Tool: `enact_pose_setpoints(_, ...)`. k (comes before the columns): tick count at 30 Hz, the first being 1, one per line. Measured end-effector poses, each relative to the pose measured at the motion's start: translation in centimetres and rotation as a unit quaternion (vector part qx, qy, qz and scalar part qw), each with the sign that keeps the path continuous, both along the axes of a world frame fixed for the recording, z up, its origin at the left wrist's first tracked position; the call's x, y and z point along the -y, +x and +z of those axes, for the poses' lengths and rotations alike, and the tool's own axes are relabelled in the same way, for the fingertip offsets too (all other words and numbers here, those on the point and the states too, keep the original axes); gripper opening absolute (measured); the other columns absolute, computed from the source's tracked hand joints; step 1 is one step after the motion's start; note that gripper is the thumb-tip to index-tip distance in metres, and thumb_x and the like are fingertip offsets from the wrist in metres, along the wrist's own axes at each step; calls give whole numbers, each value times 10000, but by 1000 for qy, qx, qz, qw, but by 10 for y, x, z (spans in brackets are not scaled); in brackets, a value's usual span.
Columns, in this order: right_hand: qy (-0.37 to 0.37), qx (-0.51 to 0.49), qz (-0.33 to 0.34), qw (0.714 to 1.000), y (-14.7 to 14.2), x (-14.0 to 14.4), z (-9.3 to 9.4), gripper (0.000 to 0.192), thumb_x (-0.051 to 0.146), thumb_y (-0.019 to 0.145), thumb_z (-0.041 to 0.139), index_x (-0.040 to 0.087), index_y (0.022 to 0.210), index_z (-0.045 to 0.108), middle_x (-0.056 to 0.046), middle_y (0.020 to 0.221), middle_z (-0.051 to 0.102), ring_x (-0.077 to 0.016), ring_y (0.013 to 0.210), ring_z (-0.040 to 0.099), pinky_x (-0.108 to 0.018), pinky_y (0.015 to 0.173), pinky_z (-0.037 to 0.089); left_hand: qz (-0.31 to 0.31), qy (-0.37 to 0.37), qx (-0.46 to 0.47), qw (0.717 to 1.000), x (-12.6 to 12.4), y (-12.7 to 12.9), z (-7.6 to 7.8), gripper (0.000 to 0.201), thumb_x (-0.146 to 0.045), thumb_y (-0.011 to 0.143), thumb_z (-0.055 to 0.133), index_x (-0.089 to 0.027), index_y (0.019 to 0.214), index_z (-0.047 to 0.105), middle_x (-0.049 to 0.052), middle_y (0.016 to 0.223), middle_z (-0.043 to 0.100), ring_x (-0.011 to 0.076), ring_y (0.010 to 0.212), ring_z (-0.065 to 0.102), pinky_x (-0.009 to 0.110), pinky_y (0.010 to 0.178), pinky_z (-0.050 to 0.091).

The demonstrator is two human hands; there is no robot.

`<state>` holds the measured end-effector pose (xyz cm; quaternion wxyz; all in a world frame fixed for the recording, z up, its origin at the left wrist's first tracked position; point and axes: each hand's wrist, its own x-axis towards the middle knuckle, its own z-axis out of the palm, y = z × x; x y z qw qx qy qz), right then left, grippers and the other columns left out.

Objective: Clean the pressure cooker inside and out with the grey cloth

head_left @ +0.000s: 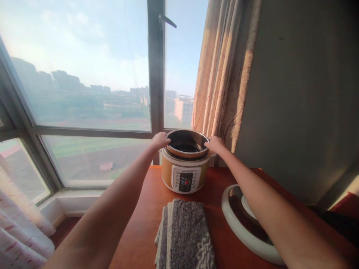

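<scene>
1. Sitting half-raised in the orange-and-white cooker body (pixel 185 175), the inner pot (pixel 187 144) shows its dark inside and orange rim, tilted slightly above the cooker's top edge, at the far end of the table near the window.
2. The left hand (pixel 161 140) grips the pot's rim on its left side, fingers curled over the edge.
3. The right hand (pixel 214 144) grips the rim on the opposite side, fingers likewise closed on it; both arms are stretched straight out.
4. The cooker's control panel (pixel 185 180) faces the camera, with a small display and buttons.
5. On the red-brown table (pixel 140 231), just in front of the cooker, lies a folded grey cloth (pixel 186 235) with a pale pattern at its near end.
6. To the right of the cloth, the cooker's white-rimmed lid (pixel 238 220) lies on the table, partly hidden under the right forearm.
7. Behind the cooker are a large window (pixel 84 74) and a beige curtain (pixel 224 74).
</scene>
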<state>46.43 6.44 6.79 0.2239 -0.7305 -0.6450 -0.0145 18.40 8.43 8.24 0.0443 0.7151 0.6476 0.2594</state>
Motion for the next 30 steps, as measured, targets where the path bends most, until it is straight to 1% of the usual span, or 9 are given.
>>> enact_pose_setpoints(4,-24,-2,3,1000,0,2,-16,329,369,747,591,204,971,768,-112,986,753,-260,935,700,-269,721,503,3,-9,-6,1000,-2,-1,-17,209,-211,700,583,-175,823,747,54,699,709,202,725,678,264,687,512)
enact_pose_setpoints(7,-34,-5,-1,999,1,3,-24,333,370,757,572,208,974,766,-109,993,752,-253,939,697,-264,723,502,1,-9,-12,1000,-5,-2,-23,223,-226,698,575,-181,832,748,70,787,734,215,789,679,265,712,512)
enact_pose_setpoints(10,-38,-8,-3,999,1,3,-25,344,379,770,551,220,991,761,-106,1026,746,-256,959,691,-272,731,501,-5,-9,-22,1000,-6,-3,-24,230,-248,688,575,-188,826,749,86,835,744,236,819,678,279,718,512)
enact_pose_setpoints(14,-42,-12,0,999,0,4,-23,353,372,776,543,221,1014,755,-106,1052,740,-262,979,685,-287,743,501,-3,-16,-27,1000,-2,-6,-24,260,-282,699,566,-202,848,763,89,828,748,244,803,683,283,693,513)
enact_pose_setpoints(18,-45,-12,2,999,-1,9,-23,365,349,784,537,201,1042,749,-127,1072,733,-270,991,681,-293,748,497,10,-17,-30,999,6,-6,-21,300,-305,703,574,-244,915,777,83,858,755,256,822,688,303,716,519)
enact_pose_setpoints(23,-48,-14,5,999,-1,19,-24,360,337,792,538,188,1043,746,-130,1060,735,-261,991,681,-274,752,483,28,-14,-38,999,21,-5,-18,314,-324,698,597,-264,942,785,110,908,750,311,895,683,372,787,524)
enact_pose_setpoints(26,-46,-17,2,999,-2,26,-25,369,344,801,532,182,1059,740,-141,1075,730,-268,998,678,-282,763,481,37,0,-35,999,29,-6,-21,380,-347,728,578,-288,1049,771,131,1040,722,339,1020,654,405,853,512)
enact_pose_setpoints(28,-43,-19,2,999,-3,31,-25,371,350,811,525,179,1064,736,-146,1083,728,-270,1001,677,-285,767,479,37,17,-17,999,32,-7,-26,405,-359,742,566,-298,1092,761,143,1138,685,354,1111,616,424,899,495)
enact_pose_setpoints(30,-40,-22,4,999,-4,35,-26,365,348,822,519,180,1062,735,-143,1081,729,-265,996,677,-278,766,477,26,25,10,999,31,-9,-32,410,-360,752,556,-295,1102,757,140,1148,682,351,1127,608,420,909,489)
